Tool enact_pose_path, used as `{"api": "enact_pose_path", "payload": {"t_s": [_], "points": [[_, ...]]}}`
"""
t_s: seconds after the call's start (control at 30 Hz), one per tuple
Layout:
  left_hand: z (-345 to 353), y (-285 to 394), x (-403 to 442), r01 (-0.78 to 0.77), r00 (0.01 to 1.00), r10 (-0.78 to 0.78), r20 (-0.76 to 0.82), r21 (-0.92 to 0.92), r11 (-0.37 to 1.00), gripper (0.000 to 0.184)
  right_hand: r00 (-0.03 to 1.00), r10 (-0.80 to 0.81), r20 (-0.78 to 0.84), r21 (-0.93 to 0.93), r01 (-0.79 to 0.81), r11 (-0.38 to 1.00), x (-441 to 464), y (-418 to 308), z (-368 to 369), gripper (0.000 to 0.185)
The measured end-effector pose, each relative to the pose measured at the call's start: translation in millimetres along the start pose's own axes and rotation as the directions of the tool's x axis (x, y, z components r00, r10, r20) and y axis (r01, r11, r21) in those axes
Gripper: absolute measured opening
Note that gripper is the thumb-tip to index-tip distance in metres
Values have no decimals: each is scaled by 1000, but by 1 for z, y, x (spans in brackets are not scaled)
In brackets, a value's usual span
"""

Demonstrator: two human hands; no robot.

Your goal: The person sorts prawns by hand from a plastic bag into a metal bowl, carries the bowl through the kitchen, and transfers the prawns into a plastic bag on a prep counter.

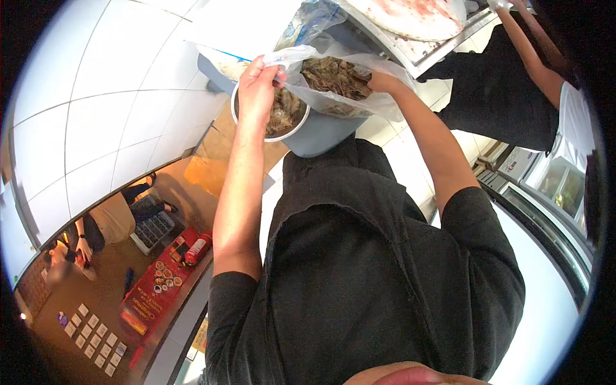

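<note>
Head view: left hand [258, 82] at eleven o'clock pinches the bag [321, 102]; right hand [384, 83], one o'clock, apparently gathers shrimp [333, 76] — can't tell its grip; next calls for a steady bag.

- Tub [277, 138]: beneath the left grip [258, 80].
- Plastic bag [388, 106]: between left grip and right grip [387, 85], pile [333, 76] inside.
- Worktop [443, 50]: ahead-right of the right grip, bearing a round board [417, 22].
- Tiled wall [96, 96]: left of the left grip.
</note>
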State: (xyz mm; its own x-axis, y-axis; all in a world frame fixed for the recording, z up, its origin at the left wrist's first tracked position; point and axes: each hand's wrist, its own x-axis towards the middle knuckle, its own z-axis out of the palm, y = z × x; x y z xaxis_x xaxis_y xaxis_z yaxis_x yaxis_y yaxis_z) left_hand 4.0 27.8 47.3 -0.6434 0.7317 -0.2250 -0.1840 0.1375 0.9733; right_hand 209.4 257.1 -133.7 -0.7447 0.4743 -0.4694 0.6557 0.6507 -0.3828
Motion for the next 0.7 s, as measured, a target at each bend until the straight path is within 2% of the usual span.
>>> {"api": "enact_pose_path", "payload": {"t_s": [0.1,0.2,0.23,0.27,0.3,0.4,0.5,0.6,0.7], "points": [[0,1,1,-9,1000,9,8,0,1000,15,980,-73,-184,24,79,997,-13,2,4,32],[1,4,1,11,1000,-11,3,-32,999,14,986,107,-131,412,-44,910,-18,9,6,34],[2,5,1,22,1000,-21,2,-50,999,14,989,139,-50,680,-68,730,-28,1,-2,35],[2,3,2,24,1000,-24,12,-37,999,14,989,143,38,876,-101,471,-41,-8,-9,37],[2,2,3,26,999,-25,22,-23,999,15,986,118,119,977,-137,162,-55,-21,-20,39],[5,5,5,31,999,-30,25,-43,999,14,980,-74,183,931,-197,-306,-82,-50,-43,38],[7,5,5,31,999,-30,20,-57,998,14,975,-185,122,888,-191,-419,-101,-72,-54,42],[2,5,7,24,999,-23,29,-26,999,14,974,-227,9,971,-63,-232,-112,-86,-49,38],[-8,4,15,24,999,-24,45,15,1000,14,967,-253,-18,999,30,44,-121,-113,-44,37]]}}
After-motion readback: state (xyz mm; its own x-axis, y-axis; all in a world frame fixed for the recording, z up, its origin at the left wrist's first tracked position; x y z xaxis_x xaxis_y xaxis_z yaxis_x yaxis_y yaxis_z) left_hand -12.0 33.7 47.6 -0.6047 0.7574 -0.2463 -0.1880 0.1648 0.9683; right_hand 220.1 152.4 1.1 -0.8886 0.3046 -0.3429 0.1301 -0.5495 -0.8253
